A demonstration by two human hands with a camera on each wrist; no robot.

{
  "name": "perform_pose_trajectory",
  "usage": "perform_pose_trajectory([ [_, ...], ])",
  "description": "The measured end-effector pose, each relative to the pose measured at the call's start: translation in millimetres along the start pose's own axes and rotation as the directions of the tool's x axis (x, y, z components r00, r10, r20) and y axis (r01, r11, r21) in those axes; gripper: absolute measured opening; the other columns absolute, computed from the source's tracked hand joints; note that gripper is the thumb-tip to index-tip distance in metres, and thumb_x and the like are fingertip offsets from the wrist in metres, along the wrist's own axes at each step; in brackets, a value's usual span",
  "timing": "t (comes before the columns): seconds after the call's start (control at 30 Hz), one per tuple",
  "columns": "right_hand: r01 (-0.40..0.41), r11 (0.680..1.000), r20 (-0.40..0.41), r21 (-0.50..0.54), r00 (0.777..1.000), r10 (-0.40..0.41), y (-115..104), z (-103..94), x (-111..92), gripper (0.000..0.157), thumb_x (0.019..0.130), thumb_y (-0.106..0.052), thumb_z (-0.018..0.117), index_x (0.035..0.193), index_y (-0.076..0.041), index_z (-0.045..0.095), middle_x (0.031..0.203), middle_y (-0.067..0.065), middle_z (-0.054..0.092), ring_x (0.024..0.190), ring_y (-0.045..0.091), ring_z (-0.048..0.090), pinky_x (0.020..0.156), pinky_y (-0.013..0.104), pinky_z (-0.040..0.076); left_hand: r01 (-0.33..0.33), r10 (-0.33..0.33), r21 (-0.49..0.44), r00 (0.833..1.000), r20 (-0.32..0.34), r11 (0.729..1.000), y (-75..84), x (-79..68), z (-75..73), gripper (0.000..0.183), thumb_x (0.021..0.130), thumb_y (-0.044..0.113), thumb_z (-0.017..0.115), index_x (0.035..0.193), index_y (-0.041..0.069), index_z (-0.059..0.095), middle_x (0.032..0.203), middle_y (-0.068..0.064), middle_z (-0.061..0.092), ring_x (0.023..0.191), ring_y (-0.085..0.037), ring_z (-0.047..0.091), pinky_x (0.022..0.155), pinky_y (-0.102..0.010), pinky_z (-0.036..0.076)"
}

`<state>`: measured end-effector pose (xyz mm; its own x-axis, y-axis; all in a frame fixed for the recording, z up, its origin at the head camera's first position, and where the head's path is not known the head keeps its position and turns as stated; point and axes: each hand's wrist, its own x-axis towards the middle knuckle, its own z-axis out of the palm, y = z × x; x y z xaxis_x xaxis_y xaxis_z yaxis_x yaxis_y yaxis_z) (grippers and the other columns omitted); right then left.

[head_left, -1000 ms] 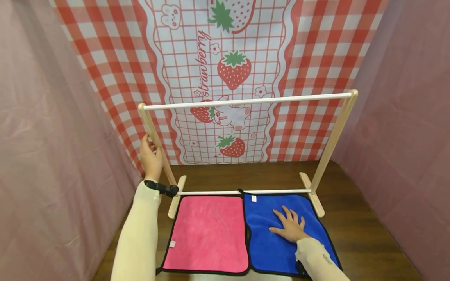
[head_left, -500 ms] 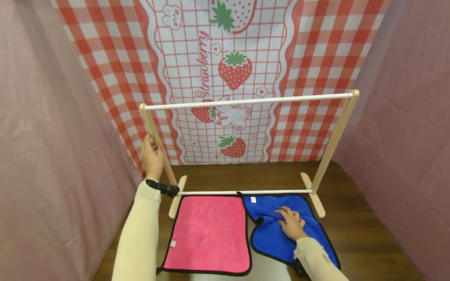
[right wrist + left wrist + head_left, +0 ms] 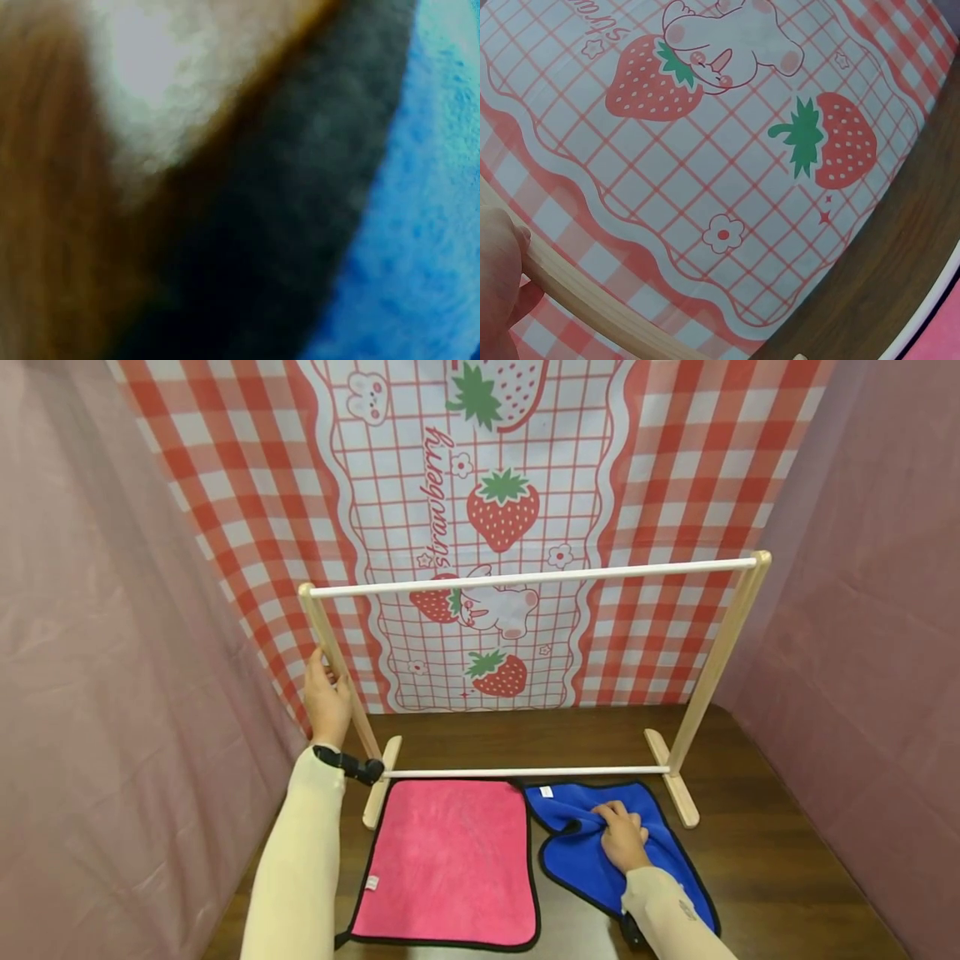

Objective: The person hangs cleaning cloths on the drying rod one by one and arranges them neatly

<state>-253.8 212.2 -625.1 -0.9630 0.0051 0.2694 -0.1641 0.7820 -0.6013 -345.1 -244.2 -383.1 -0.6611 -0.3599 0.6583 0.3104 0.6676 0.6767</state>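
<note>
My left hand (image 3: 327, 703) grips the left post (image 3: 335, 647) of a wooden rack partway up; in the left wrist view the hand (image 3: 499, 281) curls its thumb and fingers about that post (image 3: 592, 309). On a blue towel (image 3: 583, 864) with black edging, my right hand (image 3: 624, 842) bunches the cloth between its fingers, raising folds toward the left. The fingertips are partly hidden in the fabric. A pink towel (image 3: 453, 860) lies flat to its left. The right wrist view is blurred, showing the towel's black edge (image 3: 300, 172) and blue pile (image 3: 405, 247) close up.
The rack has a white top rail (image 3: 532, 578), a low white rail (image 3: 525, 772) and a right post (image 3: 712, 668) on a wooden foot (image 3: 671, 777). Behind the brown table (image 3: 780, 852) hangs a strawberry-print cloth (image 3: 555, 635). Pink curtains (image 3: 862, 610) flank both sides.
My right hand's spread fingers have drawn together, gathering the blue towel. Its left edge has buckled and pulled away from the pink towel. The left hand keeps its place on the post.
</note>
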Motion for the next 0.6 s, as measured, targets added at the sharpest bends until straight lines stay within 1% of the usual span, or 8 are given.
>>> perform_pose_trajectory([
  [0.2, -0.055, 0.998, 0.047, -0.031, 0.997, 0.057, -4.7, -3.0, 0.5, 0.024, 0.087, 0.001, 0.047, 0.104, -0.001, 0.063, 0.114, 0.021, 0.055, 0.096, 0.048, 0.047, 0.073, 0.061, 0.035, 0.011, -0.011, 0.010, 1.000, 0.014, 1.000, 2.9, -1.3, -1.2, 0.054, 0.091, -0.012, 0.057, 0.142, -0.004, 0.042, 0.123, -0.032, 0.052, 0.106, -0.044, 0.058, 0.092, -0.051, 0.052],
  [0.4, -0.059, 0.997, 0.072, -0.050, 0.995, 0.063, -6.5, -2.8, 0.8, 0.023, 0.089, -0.003, 0.047, 0.106, 0.000, 0.062, 0.112, 0.021, 0.056, 0.100, 0.048, 0.047, 0.074, 0.061, 0.035, 0.006, -0.006, 0.013, 1.000, 0.013, 1.000, 3.5, -2.4, -1.6, 0.054, 0.091, -0.013, 0.057, 0.142, -0.004, 0.042, 0.123, -0.032, 0.051, 0.106, -0.045, 0.058, 0.091, -0.053, 0.052],
  [0.6, -0.053, 0.997, 0.098, -0.060, 0.993, 0.059, -3.2, -0.8, 1.1, 0.024, 0.092, -0.008, 0.048, 0.110, 0.002, 0.061, 0.115, 0.022, 0.054, 0.104, 0.048, 0.045, 0.075, 0.061, 0.034, 0.003, -0.004, 0.025, 1.000, 0.014, 1.000, 2.8, -2.3, -1.0, 0.054, 0.091, -0.013, 0.057, 0.142, -0.003, 0.042, 0.123, -0.031, 0.051, 0.106, -0.045, 0.059, 0.092, -0.052, 0.052],
])
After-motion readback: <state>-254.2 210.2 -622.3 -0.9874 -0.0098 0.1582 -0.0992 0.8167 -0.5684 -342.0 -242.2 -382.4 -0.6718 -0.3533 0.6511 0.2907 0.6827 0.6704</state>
